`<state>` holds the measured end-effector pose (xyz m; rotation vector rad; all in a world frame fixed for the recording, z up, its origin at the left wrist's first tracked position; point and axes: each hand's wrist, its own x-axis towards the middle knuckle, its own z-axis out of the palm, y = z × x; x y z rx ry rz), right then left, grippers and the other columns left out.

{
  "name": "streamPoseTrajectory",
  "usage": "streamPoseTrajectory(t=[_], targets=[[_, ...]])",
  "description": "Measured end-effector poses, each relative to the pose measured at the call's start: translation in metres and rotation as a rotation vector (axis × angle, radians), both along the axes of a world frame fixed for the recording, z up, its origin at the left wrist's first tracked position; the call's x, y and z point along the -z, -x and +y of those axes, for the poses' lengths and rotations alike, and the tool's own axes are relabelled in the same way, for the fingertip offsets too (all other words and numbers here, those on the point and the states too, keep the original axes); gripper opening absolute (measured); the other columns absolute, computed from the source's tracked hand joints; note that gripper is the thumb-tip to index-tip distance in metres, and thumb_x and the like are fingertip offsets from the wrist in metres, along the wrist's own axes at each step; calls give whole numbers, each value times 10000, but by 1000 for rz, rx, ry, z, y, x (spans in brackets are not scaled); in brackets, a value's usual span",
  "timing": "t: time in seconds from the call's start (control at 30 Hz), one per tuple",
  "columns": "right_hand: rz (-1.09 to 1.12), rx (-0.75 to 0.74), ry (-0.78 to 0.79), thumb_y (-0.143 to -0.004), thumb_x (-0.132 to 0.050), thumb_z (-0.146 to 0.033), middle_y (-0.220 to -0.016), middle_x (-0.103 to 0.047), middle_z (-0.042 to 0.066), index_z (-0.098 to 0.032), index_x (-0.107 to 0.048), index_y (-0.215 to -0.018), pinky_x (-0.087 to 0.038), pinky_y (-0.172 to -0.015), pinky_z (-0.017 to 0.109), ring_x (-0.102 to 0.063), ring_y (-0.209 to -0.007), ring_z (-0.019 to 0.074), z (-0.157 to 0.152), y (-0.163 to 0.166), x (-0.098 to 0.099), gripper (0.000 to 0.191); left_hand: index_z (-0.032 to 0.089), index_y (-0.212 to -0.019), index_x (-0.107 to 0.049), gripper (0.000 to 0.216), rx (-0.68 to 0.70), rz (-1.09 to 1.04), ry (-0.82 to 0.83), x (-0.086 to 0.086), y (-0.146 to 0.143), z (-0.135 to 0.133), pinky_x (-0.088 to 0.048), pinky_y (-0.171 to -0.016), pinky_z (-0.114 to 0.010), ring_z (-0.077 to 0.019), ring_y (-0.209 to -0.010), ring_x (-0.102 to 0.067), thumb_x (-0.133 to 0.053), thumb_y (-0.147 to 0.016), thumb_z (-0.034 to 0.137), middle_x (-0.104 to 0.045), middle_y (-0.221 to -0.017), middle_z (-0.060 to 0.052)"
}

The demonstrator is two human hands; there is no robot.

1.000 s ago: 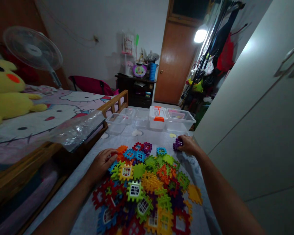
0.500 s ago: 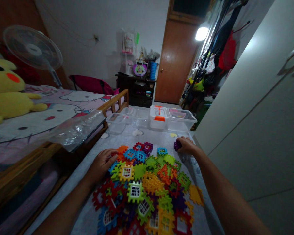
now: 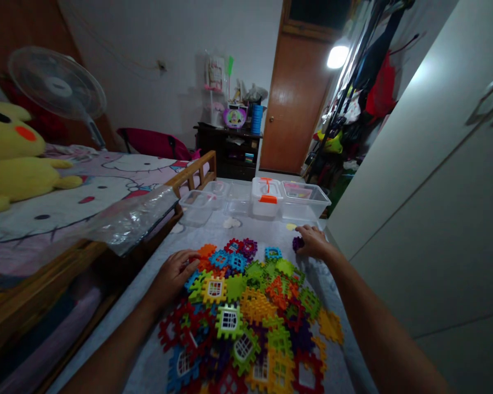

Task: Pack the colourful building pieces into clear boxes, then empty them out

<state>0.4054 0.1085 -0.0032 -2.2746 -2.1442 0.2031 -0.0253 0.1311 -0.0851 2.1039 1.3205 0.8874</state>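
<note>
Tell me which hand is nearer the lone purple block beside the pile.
Right. The right hand touches the purple block; the left hand rests on the opposite edge of the pile of blocks.

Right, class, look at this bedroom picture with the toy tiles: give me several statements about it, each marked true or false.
1. The right hand touches a small purple plastic piece lying apart from the heap of colourful interlocking plastic tiles. True.
2. The left hand is lifted clear of that heap. False: it rests on the heap's left edge.
3. The white plastic box with an orange latch stands on the bed. False: it stands beyond the heap, beside clear plastic tubs.
4. The yellow plush toy lies on the bed. True.
</note>
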Motion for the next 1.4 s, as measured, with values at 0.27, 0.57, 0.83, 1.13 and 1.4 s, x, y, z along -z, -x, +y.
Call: streamPoseTrajectory(t=[0.27, 0.57, 0.83, 1.13, 1.4], targets=[[243, -214, 11, -853, -574, -316, -1216, -648, 133, -148, -640, -1184, -409, -954, 311, -586, -1113, 239, -11, 64, 15, 376, 231, -994, -690, 430, -19, 6, -33, -7, -3, -5, -443, -992, -410, -256, -1072, -594, -446, -880, 567, -684, -1096, -51], [353, -296, 70, -802, -592, -254, -929, -723, 90, -150, -729, -914, -469, -757, 276, -646, -830, 199, -29, 76, 2, 206, 222, -981, -691, 438, -24, -4, -37, -6, -4, -3, -434, -1002, -425, -261, -1080, -593, -422, -896, 557, -687, -1096, -64], [368, -249, 47, -869, -470, -184, -1279, -634, 137, -125, -629, -1228, -405, -992, 314, -571, -1174, 225, 19, 119, 4, 397, 229, -987, -682, 411, -21, 1, -61, -4, -2, -3, -424, -1009, -416, -248, -1099, -578, -408, -915, 527, -675, -1108, -56], [374, -317, 140, -802, -614, -227, -1183, -680, 117, -181, -636, -1223, -441, -945, 384, -624, -1057, 257, 41, 160, 16, 424, 225, -990, -682, 405, -27, -16, -65, -7, -5, -6, -430, -1010, -408, -242, -1106, -580, -402, -920, 509, -678, -1103, -59], [558, -393, 167, -801, -541, -119, -976, -725, 45, -165, -686, -1062, -498, -782, 269, -648, -840, 151, 4, 132, -9, 302, 213, -993, -684, 439, -6, -22, -39, -12, -5, -6, -423, -1006, -427, -255, -1091, -578, -402, -899, 537, -680, -1091, -70]])
